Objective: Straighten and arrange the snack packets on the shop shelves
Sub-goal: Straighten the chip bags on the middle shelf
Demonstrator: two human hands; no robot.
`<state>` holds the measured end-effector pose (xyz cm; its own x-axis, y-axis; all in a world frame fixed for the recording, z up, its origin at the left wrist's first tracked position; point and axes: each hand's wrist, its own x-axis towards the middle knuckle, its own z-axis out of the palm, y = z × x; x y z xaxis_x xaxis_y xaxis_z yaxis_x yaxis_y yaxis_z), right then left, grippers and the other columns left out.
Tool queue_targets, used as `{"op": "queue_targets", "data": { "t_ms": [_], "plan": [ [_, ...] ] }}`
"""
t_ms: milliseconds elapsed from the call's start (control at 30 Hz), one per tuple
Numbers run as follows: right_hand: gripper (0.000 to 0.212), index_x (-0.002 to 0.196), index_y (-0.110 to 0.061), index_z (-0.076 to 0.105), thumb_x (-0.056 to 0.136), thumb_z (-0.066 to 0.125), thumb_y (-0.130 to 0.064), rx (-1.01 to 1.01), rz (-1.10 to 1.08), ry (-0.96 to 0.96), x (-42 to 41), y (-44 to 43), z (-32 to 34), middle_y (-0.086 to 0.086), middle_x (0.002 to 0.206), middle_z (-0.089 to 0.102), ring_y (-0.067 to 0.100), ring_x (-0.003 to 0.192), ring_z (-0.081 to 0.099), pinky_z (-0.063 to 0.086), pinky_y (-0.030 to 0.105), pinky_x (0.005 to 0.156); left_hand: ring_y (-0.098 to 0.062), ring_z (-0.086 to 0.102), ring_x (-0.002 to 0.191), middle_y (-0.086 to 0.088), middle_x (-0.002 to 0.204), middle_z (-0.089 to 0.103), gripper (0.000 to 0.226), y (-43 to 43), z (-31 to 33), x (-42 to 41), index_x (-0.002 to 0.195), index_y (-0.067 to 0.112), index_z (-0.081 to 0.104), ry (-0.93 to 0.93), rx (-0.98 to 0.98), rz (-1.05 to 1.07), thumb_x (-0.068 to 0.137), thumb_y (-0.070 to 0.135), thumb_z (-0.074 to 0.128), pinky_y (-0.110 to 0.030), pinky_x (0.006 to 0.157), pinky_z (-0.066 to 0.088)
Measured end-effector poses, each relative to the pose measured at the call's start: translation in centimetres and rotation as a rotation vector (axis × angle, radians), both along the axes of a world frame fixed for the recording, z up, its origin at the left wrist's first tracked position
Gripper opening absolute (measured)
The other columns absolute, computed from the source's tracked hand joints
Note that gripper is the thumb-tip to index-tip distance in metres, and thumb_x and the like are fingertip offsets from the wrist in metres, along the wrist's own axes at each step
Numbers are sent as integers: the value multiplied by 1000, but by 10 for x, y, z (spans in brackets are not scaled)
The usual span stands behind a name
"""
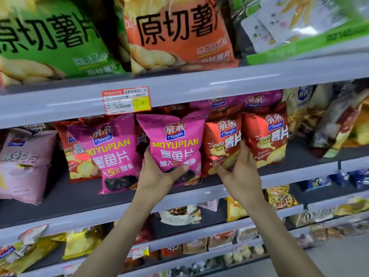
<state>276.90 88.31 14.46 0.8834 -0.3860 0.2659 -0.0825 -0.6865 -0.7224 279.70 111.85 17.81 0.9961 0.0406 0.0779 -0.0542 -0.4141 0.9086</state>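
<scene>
Head view: left hand grips the centre magenta packet low down, thumb across its front, fingers behind its left edge. Right hand holds the red crisp packet just beside it, thumb on the front, fingers up along its right edge, against a second red packet. Both held packets are upright at the front of the middle shelf, touching side by side. Another magenta packet leans just left, below the price tag
</scene>
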Motion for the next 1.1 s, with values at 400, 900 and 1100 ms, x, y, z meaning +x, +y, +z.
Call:
{"op": "queue_targets", "data": {
  "t_ms": [400,900,1100],
  "plan": [
    [130,163,-22,14,64,84,-70,247,55,-25,36,-17,-13,4,155,43,26,144,41,41,54,117,-7,77,100,6,116,77,109,-11,0,11,143,23,47,-43,-259,26,52,13,106,-33,88,65],
    [125,161,-29,26,59,80,-74,233,84,-141,23,19,-13,-1,143,52,21,134,50,50,49,106,-17,81,83,2,93,83,78,21,8,-79,114,9,69,-70,-218,117,45,18,103,-33,71,67],
    [138,164,-23,17,57,48,-104,131,93,-102,18,72,-11,6,135,46,30,129,45,50,52,99,-23,81,78,-4,88,82,77,66,1,-95,106,4,74,-35,-155,171,40,21,109,-36,64,66]
  ]
}}
